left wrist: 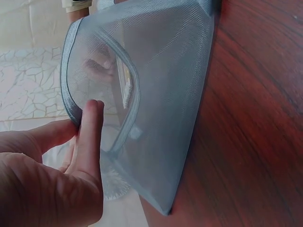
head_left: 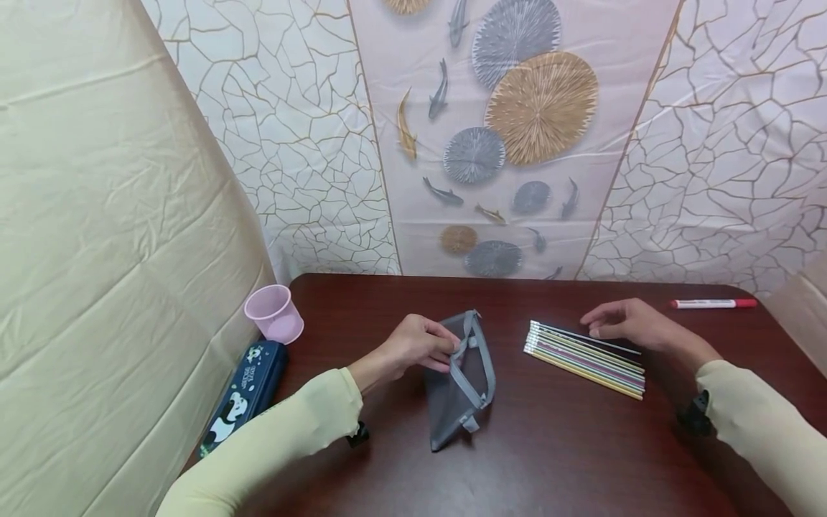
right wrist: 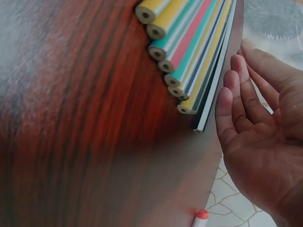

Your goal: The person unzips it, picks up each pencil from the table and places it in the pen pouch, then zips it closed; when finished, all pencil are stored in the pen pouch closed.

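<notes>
One grey mesh pouch (head_left: pixel 446 398) sits mid-counter (head_left: pixel 530 445), mouth gaping, its rim pinched by the left grip (head_left: pixel 420 343). A stretch of counter separates it from one row of pencils (head_left: pixel 588 359), packed too tightly to count surely. The right grip (head_left: pixel 629 323), fingers loose and holding nothing, is beside the row's far edge; whether it touches is unclear. One marker (head_left: pixel 713 304) lies near the back-right corner, cut off in the right wrist view. One pink cup (head_left: pixel 274 314) and one pencil case (head_left: pixel 245 391) line the left edge.
</notes>
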`<action>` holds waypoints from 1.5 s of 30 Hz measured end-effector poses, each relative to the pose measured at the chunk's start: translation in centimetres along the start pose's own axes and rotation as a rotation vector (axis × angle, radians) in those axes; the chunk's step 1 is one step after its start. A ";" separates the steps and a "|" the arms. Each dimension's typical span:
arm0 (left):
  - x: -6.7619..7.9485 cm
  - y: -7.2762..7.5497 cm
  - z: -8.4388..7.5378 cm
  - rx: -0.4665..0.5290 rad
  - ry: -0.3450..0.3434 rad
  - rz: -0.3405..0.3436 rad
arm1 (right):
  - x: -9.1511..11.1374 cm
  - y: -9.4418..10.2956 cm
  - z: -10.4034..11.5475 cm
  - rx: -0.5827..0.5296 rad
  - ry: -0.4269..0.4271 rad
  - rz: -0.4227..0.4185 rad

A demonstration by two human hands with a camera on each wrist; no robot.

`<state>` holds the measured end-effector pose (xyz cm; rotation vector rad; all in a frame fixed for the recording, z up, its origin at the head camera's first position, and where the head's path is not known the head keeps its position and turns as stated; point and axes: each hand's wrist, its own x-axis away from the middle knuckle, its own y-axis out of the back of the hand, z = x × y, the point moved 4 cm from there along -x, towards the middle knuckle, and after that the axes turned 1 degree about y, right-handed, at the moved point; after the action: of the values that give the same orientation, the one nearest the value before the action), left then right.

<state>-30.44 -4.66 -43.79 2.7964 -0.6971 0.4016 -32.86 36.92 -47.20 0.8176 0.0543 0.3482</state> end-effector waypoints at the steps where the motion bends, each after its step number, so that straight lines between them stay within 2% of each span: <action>1: 0.1 0.1 0.0 -0.006 0.003 0.000 | 0.0 -0.1 0.0 0.002 0.002 0.006; 6: 0.4 0.4 -0.3 -0.025 0.014 0.009 | 0.1 -0.3 -0.3 -0.014 -0.004 0.022; 17: 0.9 0.3 -0.9 -0.096 -0.015 0.010 | 0.2 -0.2 -0.6 -0.086 -0.004 0.051; 30: 1.2 0.7 -0.9 -0.121 -0.030 0.004 | -0.4 -0.3 -0.2 -0.003 0.005 0.044; 37: 1.7 1.2 -1.4 -0.162 -0.053 -0.017 | -0.6 -0.3 0.2 0.094 -0.004 0.002; 45: 1.7 1.4 -1.1 -0.166 -0.060 -0.021 | -0.5 -0.5 -0.1 0.111 0.000 -0.036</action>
<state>-29.89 -6.22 -41.96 2.6657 -0.6795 0.2448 -33.25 36.48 -47.68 0.9250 0.0887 0.3128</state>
